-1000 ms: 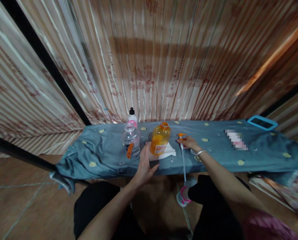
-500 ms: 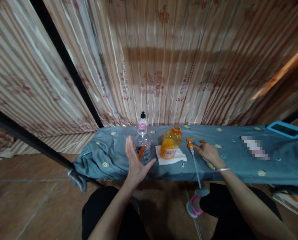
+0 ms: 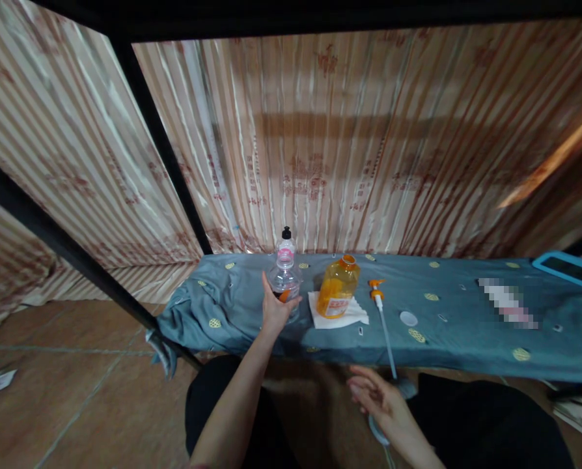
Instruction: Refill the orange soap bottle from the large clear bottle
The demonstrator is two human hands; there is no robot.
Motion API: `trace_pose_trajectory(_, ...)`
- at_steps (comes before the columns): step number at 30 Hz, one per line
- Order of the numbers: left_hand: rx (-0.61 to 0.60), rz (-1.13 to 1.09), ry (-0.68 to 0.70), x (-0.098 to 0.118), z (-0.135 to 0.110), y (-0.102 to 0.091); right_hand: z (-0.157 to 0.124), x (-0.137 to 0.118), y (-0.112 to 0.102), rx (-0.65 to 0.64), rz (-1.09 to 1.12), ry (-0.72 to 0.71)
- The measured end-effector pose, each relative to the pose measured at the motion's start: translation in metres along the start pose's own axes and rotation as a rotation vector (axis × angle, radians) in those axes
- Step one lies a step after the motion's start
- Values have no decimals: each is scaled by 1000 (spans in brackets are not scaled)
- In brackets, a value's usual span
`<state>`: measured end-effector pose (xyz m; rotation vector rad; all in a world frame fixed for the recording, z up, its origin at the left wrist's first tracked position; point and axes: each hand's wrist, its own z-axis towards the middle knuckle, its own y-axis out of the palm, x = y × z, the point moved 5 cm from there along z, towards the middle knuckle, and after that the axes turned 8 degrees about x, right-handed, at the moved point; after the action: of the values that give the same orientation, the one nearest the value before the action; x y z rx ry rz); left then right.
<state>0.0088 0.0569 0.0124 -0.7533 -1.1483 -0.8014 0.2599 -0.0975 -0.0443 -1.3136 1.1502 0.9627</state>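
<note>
My left hand [image 3: 276, 312] is wrapped round a clear plastic bottle [image 3: 286, 279], thumb across its front and fingers on its left side. The bottle stands upright with an open mouth. Behind it is a smaller clear bottle [image 3: 286, 243] with a black cap and pink label. Just to the right, an uncapped orange-yellow bottle [image 3: 338, 290] rests on a white tissue [image 3: 357, 315]. An orange pump head [image 3: 377, 290] with a long tube lies beside it, near a round white lid [image 3: 409, 318]. My right hand [image 3: 376, 400] hovers over the lap, fingers loosely spread, holding nothing.
A grey-blue cloth [image 3: 447, 345] covers the low bench. A blue-framed device [image 3: 569, 268] and a blurred-out packet lie toward the right. Black frame posts [image 3: 164, 150] stand at the left, and a striped curtain [image 3: 315, 143] hangs behind.
My left hand has closed in from open beside the clear bottle to round it. My right hand has drawn back from near the pump head toward the lap, leaving the white lid in view.
</note>
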Motion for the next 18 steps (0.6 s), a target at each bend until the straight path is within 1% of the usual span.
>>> trace_pose_trajectory(3, 28, 6, 14, 2, 1, -1, -16, 15, 28, -94, 69, 46)
trace_pose_trajectory(6, 31, 6, 31, 4, 2, 0, -25, 26, 46, -163, 133, 80)
trace_pose_trajectory(11, 17, 13, 8, 13, -3, -2, -30, 36, 55, -135, 231, 95)
trace_pose_trajectory(14, -61, -34, 30, 26, -13, -2, -30, 39, 57, -124, 309, 130)
trace_pose_trajectory(18, -172, -111, 32, 48, -34, 0, -26, 43, 55, -103, 471, 241)
